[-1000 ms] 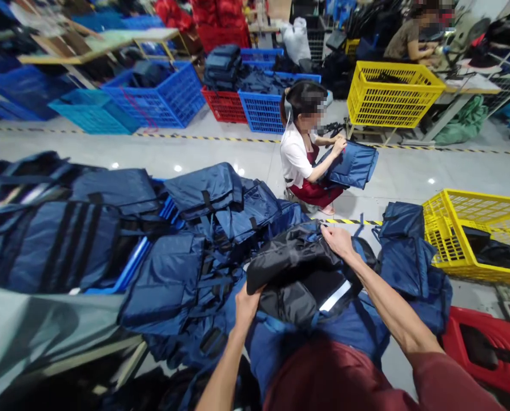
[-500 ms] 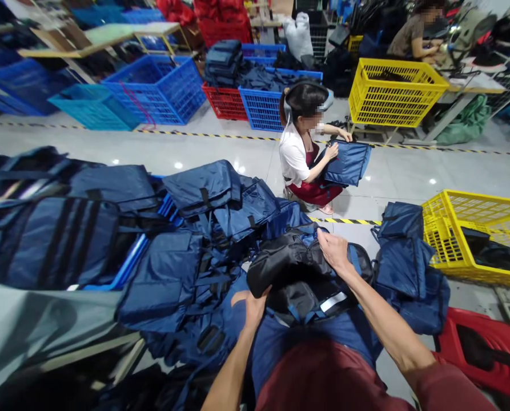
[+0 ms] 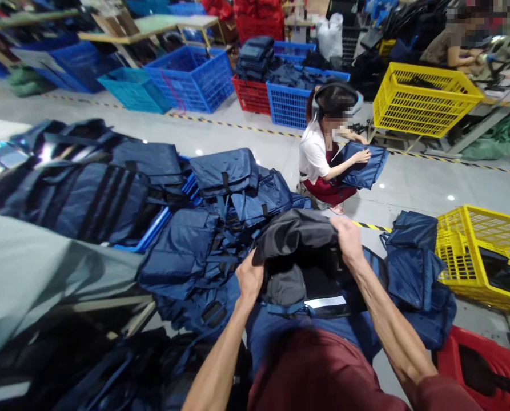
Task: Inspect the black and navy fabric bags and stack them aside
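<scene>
A dark grey-black fabric piece is held up in front of me over an open navy blue bag that rests against my lap. My left hand is closed on the lower left edge of the dark fabric. My right hand is closed on its upper right edge. A white reflective strip shows inside the bag below the fabric.
A heap of navy bags lies left and ahead. More navy bags sit at my right beside a yellow crate. A person crouches ahead holding a navy bag. Blue, red and yellow crates stand beyond; a red crate is lower right.
Both my hands have lifted the dark fabric higher and spread it wider. My view has shifted left. The crouching person keeps handling a navy bag.
</scene>
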Demonstrator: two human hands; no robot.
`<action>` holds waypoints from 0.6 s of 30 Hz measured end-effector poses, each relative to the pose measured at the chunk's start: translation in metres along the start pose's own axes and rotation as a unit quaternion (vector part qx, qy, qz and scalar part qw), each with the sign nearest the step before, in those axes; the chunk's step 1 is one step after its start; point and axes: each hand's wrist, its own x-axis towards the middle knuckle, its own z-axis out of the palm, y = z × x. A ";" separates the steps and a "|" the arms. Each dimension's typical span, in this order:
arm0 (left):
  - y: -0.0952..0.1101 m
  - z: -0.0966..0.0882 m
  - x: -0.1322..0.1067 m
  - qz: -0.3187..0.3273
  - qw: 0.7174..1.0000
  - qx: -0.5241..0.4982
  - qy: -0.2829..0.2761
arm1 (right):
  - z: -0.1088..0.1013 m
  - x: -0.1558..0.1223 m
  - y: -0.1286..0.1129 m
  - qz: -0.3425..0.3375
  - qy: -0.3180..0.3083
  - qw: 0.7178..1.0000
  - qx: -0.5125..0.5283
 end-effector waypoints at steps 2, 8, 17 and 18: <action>0.013 0.004 -0.003 0.077 0.997 -0.012 -0.010 | -0.031 -0.017 0.028 0.019 0.092 0.995 0.025; 0.023 0.053 -0.032 0.154 0.985 -0.002 -0.077 | -0.064 -0.081 0.122 0.123 0.130 0.974 -0.137; 0.023 0.046 -0.031 0.067 0.990 0.048 -0.111 | -0.046 0.018 0.089 0.056 0.171 0.969 -0.167; 0.029 0.042 -0.035 0.043 0.989 0.067 -0.127 | -0.046 0.036 0.073 0.042 0.177 0.968 -0.171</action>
